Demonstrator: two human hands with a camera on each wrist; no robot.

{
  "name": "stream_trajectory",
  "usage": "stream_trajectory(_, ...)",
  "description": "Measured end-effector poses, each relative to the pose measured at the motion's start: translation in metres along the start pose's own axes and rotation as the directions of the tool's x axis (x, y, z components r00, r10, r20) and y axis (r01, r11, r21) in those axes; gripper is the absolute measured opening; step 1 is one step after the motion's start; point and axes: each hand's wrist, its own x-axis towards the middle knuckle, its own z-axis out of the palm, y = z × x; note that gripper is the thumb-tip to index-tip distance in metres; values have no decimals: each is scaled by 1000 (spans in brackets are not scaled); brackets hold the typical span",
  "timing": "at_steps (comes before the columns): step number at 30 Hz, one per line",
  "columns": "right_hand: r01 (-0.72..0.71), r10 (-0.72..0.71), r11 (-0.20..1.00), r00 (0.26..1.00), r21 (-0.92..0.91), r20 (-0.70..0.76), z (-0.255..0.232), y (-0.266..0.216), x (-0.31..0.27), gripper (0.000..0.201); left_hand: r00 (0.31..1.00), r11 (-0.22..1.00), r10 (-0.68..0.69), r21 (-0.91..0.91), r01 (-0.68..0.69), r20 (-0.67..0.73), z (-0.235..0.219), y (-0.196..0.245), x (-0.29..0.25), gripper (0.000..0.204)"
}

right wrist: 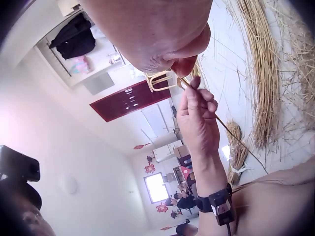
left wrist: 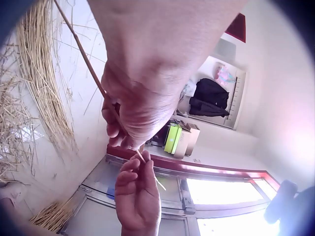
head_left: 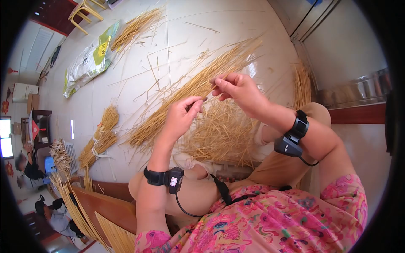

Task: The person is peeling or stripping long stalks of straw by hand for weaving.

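Note:
Both hands hold a single thin straw stalk [left wrist: 88, 64] in front of the person's body. My left hand [head_left: 175, 116] grips it between curled fingers and thumb, and the long part trails out behind that hand, as the right wrist view shows. Close by, my right hand [head_left: 242, 92] pinches the stalk near its thin end, which sticks out past the fingertips in the left wrist view. Below the hands, a long layer of loose straw [head_left: 164, 114] lies slantwise on the floor. Nearer the feet is a heap of short, tangled straw [head_left: 219, 133].
Tied straw bundles [head_left: 99, 141] lie to the left. A printed plastic bag [head_left: 90, 63] with straw at its mouth is farther off, near a stool [head_left: 86, 14]. More straw [head_left: 301, 86] stands by the right-hand cabinet. A brown wooden board [head_left: 95, 206] is at lower left.

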Motion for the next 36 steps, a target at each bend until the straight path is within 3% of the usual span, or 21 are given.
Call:
stream_trajectory(4, -20, 33, 989, 996, -149, 85, 4, 10, -6, 22, 998, 989, -51, -140, 54, 27, 4, 4, 2, 22)
stream_trajectory(7, -10, 30, 984, 993, -176, 112, 5, 16, -6, 22, 996, 951, -58, -306, 37, -61, 10, -4, 4, 20)
stream_trajectory(9, 18, 6, 981, 993, -191, 121, 6, 17, -7, 22, 988, 960, -71, -277, 30, -140, 8, -4, 4, 19)
stream_trajectory(13, 21, -1, 989, 991, -146, 131, 7, 19, -8, 24, 926, 938, -196, -338, 81, -323, 0, -14, 10, 18)
stream_trajectory(19, 17, -15, 999, 998, -34, 67, 4, 14, -4, 24, 891, 768, -361, -631, 115, -277, -17, -28, 5, 17)
stream_trajectory(25, 101, -98, 995, 992, 26, -73, -1, 4, 0, 23, 810, 821, -460, -523, 231, -365, -29, -32, 4, 16)
stream_trajectory(28, 143, -142, 990, 982, 0, -122, -7, 1, 4, 24, 764, 889, -440, -351, 295, -472, -38, -35, 3, 16)
stream_trajectory(31, 170, -173, 985, 967, -31, -185, -16, -3, 7, 26, 701, 952, -259, -52, 302, -665, -56, -49, 3, 16)
stream_trajectory(34, 177, -183, 983, 957, -48, -227, -23, -14, 8, 27, 691, 938, -165, 104, 330, -704, -77, -53, -1, 16)
stream_trajectory(36, 192, -191, 981, 954, -18, -230, -27, -17, 8, 28, 742, 931, -10, 265, 252, -671, -77, -50, -2, 16)
